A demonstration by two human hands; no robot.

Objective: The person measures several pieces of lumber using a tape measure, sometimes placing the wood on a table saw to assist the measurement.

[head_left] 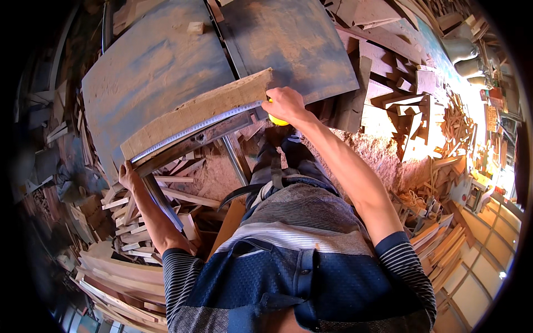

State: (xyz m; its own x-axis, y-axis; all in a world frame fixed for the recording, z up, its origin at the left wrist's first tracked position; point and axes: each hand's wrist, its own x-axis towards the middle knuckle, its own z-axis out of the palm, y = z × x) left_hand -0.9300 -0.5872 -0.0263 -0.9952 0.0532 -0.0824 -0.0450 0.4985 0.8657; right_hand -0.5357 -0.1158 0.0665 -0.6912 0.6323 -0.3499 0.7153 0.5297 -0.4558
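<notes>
A rough-edged wooden board (pixel 197 115) lies along the near edge of a dusty metal machine table (pixel 150 72). The white blade of a tape measure (pixel 200 126) is stretched along the board's near side. At the right end, my right hand (pixel 286 105) is closed round the yellow tape case, which shows partly below the fingers. My left hand (pixel 129 175) is at the board's left corner, with its fingers pinched at the blade's free end. The exact grip there is too small to make out.
A small wood block (pixel 195 28) sits on the table's far part, beside a dark slot (pixel 225 44). Offcuts (pixel 133 233) are heaped under and left of the table. Sawdust (pixel 216 172) covers the floor, and stacked boards (pixel 122 272) stand at lower left. More scrap wood (pixel 458 125) lies right.
</notes>
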